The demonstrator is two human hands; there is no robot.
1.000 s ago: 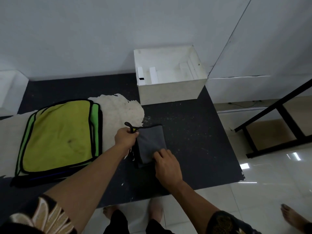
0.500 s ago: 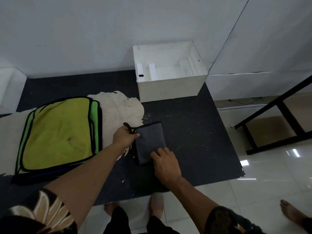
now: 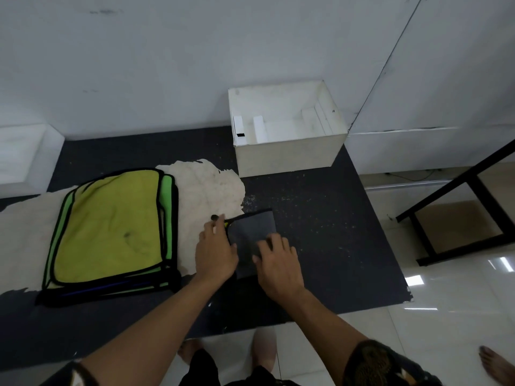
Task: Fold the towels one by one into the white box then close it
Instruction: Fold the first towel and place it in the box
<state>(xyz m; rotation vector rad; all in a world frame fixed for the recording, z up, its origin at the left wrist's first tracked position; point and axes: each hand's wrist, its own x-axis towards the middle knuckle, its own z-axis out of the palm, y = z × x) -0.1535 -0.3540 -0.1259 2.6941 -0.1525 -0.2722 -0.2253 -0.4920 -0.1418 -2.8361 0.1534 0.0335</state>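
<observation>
The white box (image 3: pixel 287 154) stands open, no towel inside. In front of it, my right hand (image 3: pixel 278 263) presses the folded grey towel (image 3: pixel 253 232) with straight fingers; I cannot tell the left hand (image 3: pixel 216 252) grip. The green towels (image 3: pixel 111 229) are pending.

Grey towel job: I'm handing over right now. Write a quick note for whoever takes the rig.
Left hand: on the left edge of the grey towel, by its loop; grip unclear.
Right hand: fingers flat, pressing the towel's near part.
Grey towel: folded small, on the dark table, in front of the white box.
White box: open, no towel visible inside.
Yellow-green towels: stacked at left, untouched.
Left to do: box the grey towel, fold and box the others, close the box.
</observation>
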